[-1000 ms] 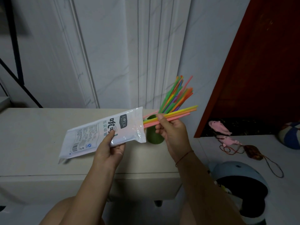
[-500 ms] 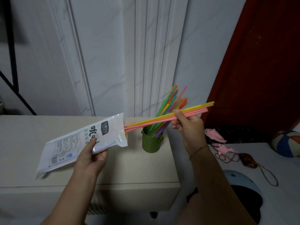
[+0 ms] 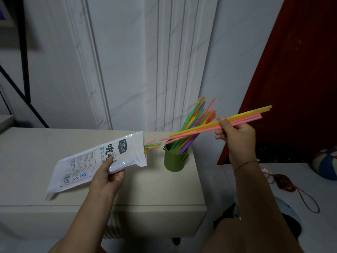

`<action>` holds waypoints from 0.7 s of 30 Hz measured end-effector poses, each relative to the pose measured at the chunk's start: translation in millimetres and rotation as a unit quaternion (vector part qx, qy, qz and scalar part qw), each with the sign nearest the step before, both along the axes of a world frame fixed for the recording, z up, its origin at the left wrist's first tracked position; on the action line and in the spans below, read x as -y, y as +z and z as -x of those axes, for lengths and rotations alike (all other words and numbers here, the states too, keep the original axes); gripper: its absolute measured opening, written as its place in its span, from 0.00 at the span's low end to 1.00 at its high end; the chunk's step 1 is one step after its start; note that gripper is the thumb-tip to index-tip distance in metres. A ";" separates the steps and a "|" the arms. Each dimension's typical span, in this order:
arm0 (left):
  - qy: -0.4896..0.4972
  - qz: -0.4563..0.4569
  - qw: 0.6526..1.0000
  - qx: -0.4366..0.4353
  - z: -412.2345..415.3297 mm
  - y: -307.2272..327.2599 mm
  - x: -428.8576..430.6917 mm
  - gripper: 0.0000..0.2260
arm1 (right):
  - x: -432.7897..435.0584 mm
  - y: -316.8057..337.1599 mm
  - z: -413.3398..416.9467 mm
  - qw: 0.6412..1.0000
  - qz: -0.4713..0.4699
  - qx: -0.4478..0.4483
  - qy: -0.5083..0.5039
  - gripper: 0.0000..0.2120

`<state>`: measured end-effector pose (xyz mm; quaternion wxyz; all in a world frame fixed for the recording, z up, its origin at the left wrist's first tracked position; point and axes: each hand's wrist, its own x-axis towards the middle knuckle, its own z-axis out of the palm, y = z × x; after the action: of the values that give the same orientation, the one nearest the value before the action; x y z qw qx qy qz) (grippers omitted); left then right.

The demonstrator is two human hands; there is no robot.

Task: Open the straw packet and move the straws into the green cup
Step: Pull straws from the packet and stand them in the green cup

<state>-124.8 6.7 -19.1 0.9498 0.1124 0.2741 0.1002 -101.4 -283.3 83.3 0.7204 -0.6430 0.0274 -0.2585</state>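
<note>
My left hand [image 3: 107, 177] grips a white straw packet [image 3: 94, 161] above the cream table top [image 3: 36, 152], its open end pointing right. A few straw tips [image 3: 152, 144] stick out of that opening. My right hand [image 3: 235, 136] pinches a small bundle of yellow, pink and orange straws [image 3: 242, 117], fully clear of the packet and held nearly level above and to the right of the green cup [image 3: 174, 161]. The cup stands near the table's right end and holds several coloured straws [image 3: 196, 121] leaning right.
A white panelled wall [image 3: 127, 61] rises behind the table, a dark red door [image 3: 300, 70] at the right. On the floor to the right lie a patterned ball [image 3: 326, 164], a corded pouch [image 3: 284, 181] and a light blue helmet [image 3: 290, 216].
My right hand has drawn the bundle rightward until it came free of the packet. The left hand with the packet shifted slightly left and down.
</note>
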 end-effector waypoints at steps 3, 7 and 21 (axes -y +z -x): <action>-0.001 0.002 1.000 -0.003 0.2 0.9 1.8 0.16 | -1.0 -1.8 -0.6 0.998 0.051 -0.001 -0.030 0.06; -0.006 0.000 1.000 -0.006 0.0 0.6 4.1 0.15 | -1.4 -4.3 -2.4 0.993 0.104 -0.002 -0.061 0.07; -0.019 -0.003 1.000 -0.002 1.8 -2.9 8.5 0.12 | -26.7 -25.2 -24.2 0.970 0.231 -0.074 -0.028 0.08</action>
<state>-126.6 -1.8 -22.0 0.9508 0.1203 0.2733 0.0831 -77.2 -256.5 58.1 0.5411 -0.8080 0.0384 -0.2300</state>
